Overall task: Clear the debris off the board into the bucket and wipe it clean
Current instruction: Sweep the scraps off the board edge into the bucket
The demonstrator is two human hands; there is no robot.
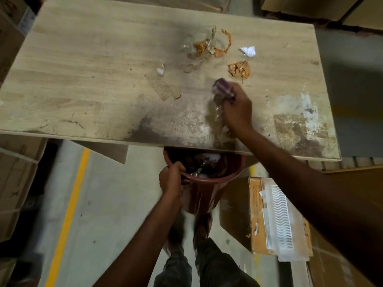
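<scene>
1. Wide wooden board (83,79) across the upper half of the frame, lying flat, with dark smears and pale stains along its lower edge and right end.
2. On the board, up and right of the middle, debris not yet cleared: an orange crumpled scrap (238,69), an orange strip (224,43) beside some clear plastic (192,48), a white paper bit (247,51), and a small white bit (161,69) further left.
3. Curls the right hand (237,108) tight round a purple thing (222,88), right of the frame's middle, just below the orange crumpled scrap. Too blurry to tell what the purple thing is. Some clear film (219,114) at the hand's left side, against the board.
4. Holds the brown bucket (199,193) in the lower middle of the frame, tucked partly under the board's lower edge. Has rubbish inside already.
5. Grips the bucket's rim with the left hand (173,177), fingers wrapped over the rim on the bucket's left side.
6. Below the bucket, a sandal (203,224) and dark trouser legs (215,264), on a grey floor (124,204) with a yellow line (68,204) at lower left.
7. At lower right, a cardboard box (255,214) with a clear wavy-patterned sheet (281,220) on top. At the left edge, more boxes (12,183).
</scene>
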